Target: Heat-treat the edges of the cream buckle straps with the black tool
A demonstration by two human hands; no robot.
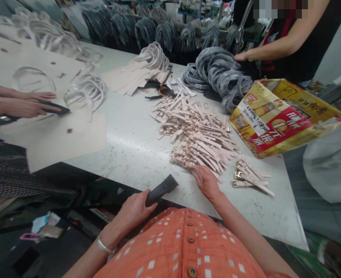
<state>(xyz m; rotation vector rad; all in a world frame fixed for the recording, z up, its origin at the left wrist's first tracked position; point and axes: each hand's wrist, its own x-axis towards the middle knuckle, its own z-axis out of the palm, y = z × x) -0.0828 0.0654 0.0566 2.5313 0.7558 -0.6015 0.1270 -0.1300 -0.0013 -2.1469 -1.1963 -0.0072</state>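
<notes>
My left hand (135, 208) is wrapped round a dark grey, flat, bar-like piece (163, 189) with a squared end, held just over the table's front edge. I cannot make out its exact kind. At the near edge of a big pile of pale buckle straps (199, 135), my right hand (206, 180) has its fingers closed on a buckle strap (190, 165), partly hidden by the fingers. Metal buckles on the straps mostly face left. To the right of that hand lies a small group of similar buckle straps (250, 175), apart from the pile.
A yellow and red carton (274, 123) stands at the right. Grey coiled straps (216, 69) lie behind the pile, near another person's arm (286, 44). At left, a co-worker's hands (34, 104) hold a dark piece over pale panels (72, 143). Pale looped straps (153, 58) sit further back.
</notes>
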